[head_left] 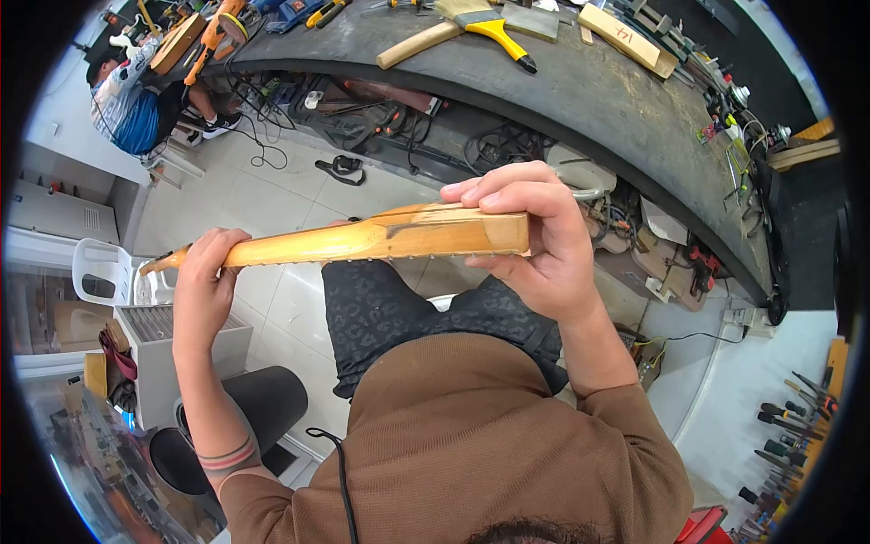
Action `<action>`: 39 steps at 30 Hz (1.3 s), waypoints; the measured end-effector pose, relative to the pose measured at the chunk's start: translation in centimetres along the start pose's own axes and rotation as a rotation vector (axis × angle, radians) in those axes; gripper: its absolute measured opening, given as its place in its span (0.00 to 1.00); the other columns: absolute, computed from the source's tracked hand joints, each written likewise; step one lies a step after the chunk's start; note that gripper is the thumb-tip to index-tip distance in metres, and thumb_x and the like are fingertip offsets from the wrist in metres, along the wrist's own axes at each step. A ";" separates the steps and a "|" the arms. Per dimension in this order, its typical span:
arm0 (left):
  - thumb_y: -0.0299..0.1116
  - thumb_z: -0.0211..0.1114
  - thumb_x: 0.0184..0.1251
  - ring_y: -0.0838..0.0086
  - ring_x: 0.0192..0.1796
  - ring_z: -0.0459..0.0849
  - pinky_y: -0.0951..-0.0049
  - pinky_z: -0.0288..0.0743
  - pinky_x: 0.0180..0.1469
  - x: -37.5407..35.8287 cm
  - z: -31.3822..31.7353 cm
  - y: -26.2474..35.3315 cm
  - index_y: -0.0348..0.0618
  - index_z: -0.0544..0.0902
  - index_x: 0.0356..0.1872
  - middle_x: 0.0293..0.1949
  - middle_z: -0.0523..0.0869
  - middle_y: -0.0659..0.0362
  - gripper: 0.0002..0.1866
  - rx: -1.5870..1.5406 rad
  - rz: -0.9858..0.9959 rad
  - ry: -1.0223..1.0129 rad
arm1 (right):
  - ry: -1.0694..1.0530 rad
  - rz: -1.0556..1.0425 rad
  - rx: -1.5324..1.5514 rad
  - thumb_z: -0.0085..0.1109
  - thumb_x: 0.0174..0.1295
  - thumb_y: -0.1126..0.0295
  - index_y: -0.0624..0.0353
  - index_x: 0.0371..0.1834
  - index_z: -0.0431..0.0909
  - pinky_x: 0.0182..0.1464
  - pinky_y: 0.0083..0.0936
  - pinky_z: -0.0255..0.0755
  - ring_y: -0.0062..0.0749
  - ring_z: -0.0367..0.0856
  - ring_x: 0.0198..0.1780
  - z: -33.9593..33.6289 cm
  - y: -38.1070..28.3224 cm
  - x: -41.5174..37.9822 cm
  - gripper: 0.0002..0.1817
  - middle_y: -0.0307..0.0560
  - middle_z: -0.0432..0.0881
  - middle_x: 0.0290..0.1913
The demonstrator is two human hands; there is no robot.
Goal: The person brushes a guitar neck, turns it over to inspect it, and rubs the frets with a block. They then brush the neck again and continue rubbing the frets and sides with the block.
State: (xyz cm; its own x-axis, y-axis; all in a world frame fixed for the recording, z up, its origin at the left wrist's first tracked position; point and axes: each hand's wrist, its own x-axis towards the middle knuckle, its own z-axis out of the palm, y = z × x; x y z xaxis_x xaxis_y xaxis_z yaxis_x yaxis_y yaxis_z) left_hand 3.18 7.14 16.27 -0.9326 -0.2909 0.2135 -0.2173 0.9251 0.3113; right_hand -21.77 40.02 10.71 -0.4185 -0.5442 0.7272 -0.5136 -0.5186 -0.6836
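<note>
A wooden guitar neck [313, 245] lies level across the space above my lap, seen along its side, with small fret ends showing along the lower edge. My left hand [208, 267] wraps around its thinner end, near the headstock [161, 261]. At the other end, my right hand [544, 231] grips the thick squared heel [458, 233], fingers on top and thumb underneath. Dark marks show on the wood just left of the heel.
On the dark workbench [598, 109] ahead lie a yellow-handled brush [494, 34], a wooden-handled tool [419, 45] and a wooden block [625, 38]. Another person [136, 104] sits at far left. A white chair [101, 272] stands left; tools [797, 426] hang at right.
</note>
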 end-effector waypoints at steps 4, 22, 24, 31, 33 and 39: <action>0.13 0.69 0.64 0.51 0.51 0.86 0.57 0.79 0.56 0.0 -0.7 -0.1 0.37 0.85 0.54 0.45 0.88 0.51 0.18 0.000 -0.008 -0.027 | -0.011 0.009 -0.014 0.83 0.67 0.77 0.57 0.66 0.80 0.67 0.35 0.85 0.42 0.91 0.66 -0.4 0.1 0.0 0.27 0.51 0.85 0.65; 0.26 0.85 0.55 0.65 0.36 0.86 0.64 0.78 0.41 1.6 -3.7 1.8 0.36 0.87 0.47 0.36 0.86 0.55 0.19 -0.252 -0.058 -0.351 | 0.207 0.602 0.211 0.60 0.87 0.72 0.64 0.55 0.83 0.61 0.24 0.81 0.22 0.88 0.54 -4.1 -0.5 0.5 0.06 0.46 0.91 0.53; 0.29 0.87 0.52 0.64 0.35 0.84 0.63 0.77 0.38 1.6 -3.7 2.9 0.39 0.86 0.48 0.36 0.84 0.55 0.23 -0.217 -0.103 -0.340 | 0.262 0.622 0.224 0.59 0.88 0.69 0.63 0.52 0.82 0.59 0.25 0.83 0.22 0.89 0.51 -4.0 -0.4 0.9 0.08 0.46 0.93 0.48; 0.30 0.85 0.50 0.56 0.35 0.83 0.62 0.76 0.38 1.2 -3.1 3.8 0.40 0.86 0.48 0.35 0.83 0.53 0.23 -0.068 0.056 -0.116 | 0.451 0.591 0.078 0.53 0.91 0.67 0.62 0.53 0.81 0.57 0.28 0.86 0.25 0.90 0.49 -3.1 -0.4 1.7 0.11 0.48 0.91 0.47; 0.29 0.82 0.50 0.55 0.35 0.82 0.60 0.77 0.39 1.3 -3.1 3.5 0.39 0.86 0.49 0.35 0.83 0.52 0.23 -0.053 0.115 -0.105 | 0.469 0.533 0.193 0.52 0.92 0.66 0.63 0.53 0.81 0.58 0.29 0.87 0.29 0.91 0.50 -2.9 -0.5 1.8 0.12 0.50 0.91 0.47; 0.28 0.81 0.51 0.56 0.37 0.81 0.62 0.75 0.43 1.0 -2.0 1.7 0.39 0.87 0.53 0.35 0.81 0.52 0.25 -0.062 0.144 -0.035 | 0.378 0.509 0.360 0.48 0.92 0.69 0.66 0.63 0.80 0.67 0.36 0.89 0.39 0.94 0.62 -2.0 -1.8 2.0 0.13 0.63 0.92 0.60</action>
State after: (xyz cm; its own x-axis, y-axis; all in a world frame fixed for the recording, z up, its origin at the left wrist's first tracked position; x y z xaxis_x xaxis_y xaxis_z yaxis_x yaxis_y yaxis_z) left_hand 2.46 7.94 18.90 -0.9626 -0.1466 0.2278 -0.0634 0.9394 0.3368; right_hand -23.20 41.21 13.48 -0.8034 -0.5447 0.2405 0.0652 -0.4820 -0.8738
